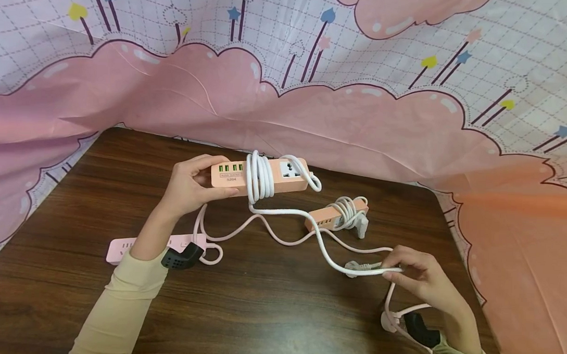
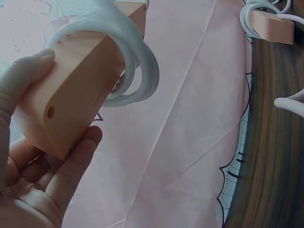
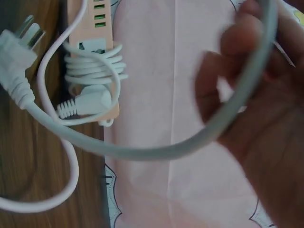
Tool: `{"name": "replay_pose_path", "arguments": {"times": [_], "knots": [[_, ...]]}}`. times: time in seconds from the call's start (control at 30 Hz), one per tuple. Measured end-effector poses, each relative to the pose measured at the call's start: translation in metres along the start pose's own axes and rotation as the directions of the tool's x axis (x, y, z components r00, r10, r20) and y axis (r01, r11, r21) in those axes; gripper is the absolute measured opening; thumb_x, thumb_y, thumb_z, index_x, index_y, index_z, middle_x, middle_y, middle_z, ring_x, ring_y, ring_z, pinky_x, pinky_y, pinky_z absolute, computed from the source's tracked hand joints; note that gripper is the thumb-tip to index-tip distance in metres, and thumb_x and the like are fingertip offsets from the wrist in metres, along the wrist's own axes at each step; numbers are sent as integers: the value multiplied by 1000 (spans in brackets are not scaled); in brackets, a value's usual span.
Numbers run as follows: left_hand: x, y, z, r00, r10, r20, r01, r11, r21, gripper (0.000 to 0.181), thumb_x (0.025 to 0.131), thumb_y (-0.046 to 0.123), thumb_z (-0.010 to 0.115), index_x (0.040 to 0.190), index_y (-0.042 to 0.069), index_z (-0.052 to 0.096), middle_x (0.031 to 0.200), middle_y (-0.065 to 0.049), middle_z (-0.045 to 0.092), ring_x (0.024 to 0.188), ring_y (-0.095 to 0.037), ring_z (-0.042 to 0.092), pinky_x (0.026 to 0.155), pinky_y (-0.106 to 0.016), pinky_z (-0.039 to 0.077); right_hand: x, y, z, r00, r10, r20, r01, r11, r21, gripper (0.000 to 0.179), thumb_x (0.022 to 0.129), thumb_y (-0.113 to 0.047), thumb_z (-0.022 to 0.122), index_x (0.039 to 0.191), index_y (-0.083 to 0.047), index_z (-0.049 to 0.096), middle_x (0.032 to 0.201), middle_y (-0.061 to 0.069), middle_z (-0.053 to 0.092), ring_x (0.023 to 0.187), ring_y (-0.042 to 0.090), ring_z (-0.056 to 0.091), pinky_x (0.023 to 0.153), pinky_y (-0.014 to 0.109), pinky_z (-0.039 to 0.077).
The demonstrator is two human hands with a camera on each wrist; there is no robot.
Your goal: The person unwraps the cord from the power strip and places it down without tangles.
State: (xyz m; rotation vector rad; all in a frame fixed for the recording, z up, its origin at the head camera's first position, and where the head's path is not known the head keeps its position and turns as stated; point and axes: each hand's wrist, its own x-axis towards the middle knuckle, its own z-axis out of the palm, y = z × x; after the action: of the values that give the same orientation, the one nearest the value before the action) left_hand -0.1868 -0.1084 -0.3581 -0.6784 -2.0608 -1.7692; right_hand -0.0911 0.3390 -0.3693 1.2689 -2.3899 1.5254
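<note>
My left hand (image 1: 189, 187) grips the left end of a peach power strip (image 1: 229, 179) above the table, thumb on one side and fingers on the other. White cord (image 1: 261, 179) is wound in several loops around the strip's middle, and another loop bends over its socket end. From the coil, the loose cord sags across to my right hand (image 1: 432, 284), which pinches it between thumb and fingers. Past those fingers the cord ends in a white plug (image 3: 16, 59), hanging free at the left of the right wrist view. In the left wrist view, the strip's end (image 2: 71, 104) sits between thumb and fingers.
A second peach power strip (image 1: 319, 218), its cord wrapped round it, lies on the brown table (image 1: 260, 301). A pink power strip (image 1: 121, 248) lies partly behind my left forearm; its pink cord (image 1: 286, 243) runs rightward to a plug (image 1: 389, 321). Cloud-patterned cloth (image 1: 314, 115) hangs behind.
</note>
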Motion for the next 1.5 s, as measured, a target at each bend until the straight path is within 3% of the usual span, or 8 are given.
{"name": "replay_pose_path", "arguments": {"times": [0.33,0.53,0.73,0.9,1.07,1.17,1.37,1.5], "knots": [[3,6,1,1000,-1,7,1,1000,-17,52,58,-15,81,106,-10,64,94,-17,62,70,-7,58,61,-17,51,-11,3,29,905,364,219,-321,924,-209,20,77,0,72,78,-17,61,69,-10,55,61,-2,48,50,20,44],[4,9,5,999,-35,30,35,999,-7,53,58,-12,83,107,-9,64,97,-18,62,70,-8,56,60,-16,50,-15,18,42,855,486,183,-385,830,-404,23,71,-4,76,67,-17,58,61,-15,47,54,-5,41,46,19,37],[4,9,7,998,-40,42,40,999,-11,53,58,-12,83,107,-10,63,98,-19,62,71,-9,57,62,-17,51,-16,21,50,763,634,123,-483,686,-544,23,69,-10,79,64,-19,58,58,-16,46,53,-3,40,47,21,35],[4,10,7,999,-25,42,25,1000,-3,53,58,-12,83,107,-11,63,97,-19,62,71,-9,57,61,-17,51,-16,21,55,746,661,80,-492,629,-602,24,66,-12,81,63,-21,59,56,-15,47,52,-2,40,48,22,34],[5,10,8,999,-20,43,20,1000,-2,53,58,-12,83,107,-10,64,98,-19,63,72,-9,57,61,-17,51,-15,24,56,731,679,65,-516,613,-598,23,66,-12,81,65,-20,59,56,-15,47,52,-1,40,47,23,34],[5,10,8,999,-19,47,19,1000,4,53,58,-12,83,107,-11,64,99,-19,63,72,-9,57,61,-17,51,-10,24,55,762,642,87,-494,662,-564,21,67,-15,81,72,-16,61,60,-14,49,55,-1,43,49,23,37],[5,11,10,998,-23,53,24,1000,-7,54,57,-13,82,107,-11,63,100,-19,62,72,-9,56,60,-17,51,26,25,74,941,333,-61,-322,823,-467,16,77,-9,76,88,-6,64,72,-9,56,64,1,50,54,24,44],[5,11,11,998,-20,57,21,1000,-18,53,57,-13,82,107,-11,63,99,-19,62,72,-9,57,60,-18,51,55,20,91,966,175,-188,-235,898,-372,23,81,0,70,103,-3,64,89,1,63,76,10,58,61,26,51]]}}
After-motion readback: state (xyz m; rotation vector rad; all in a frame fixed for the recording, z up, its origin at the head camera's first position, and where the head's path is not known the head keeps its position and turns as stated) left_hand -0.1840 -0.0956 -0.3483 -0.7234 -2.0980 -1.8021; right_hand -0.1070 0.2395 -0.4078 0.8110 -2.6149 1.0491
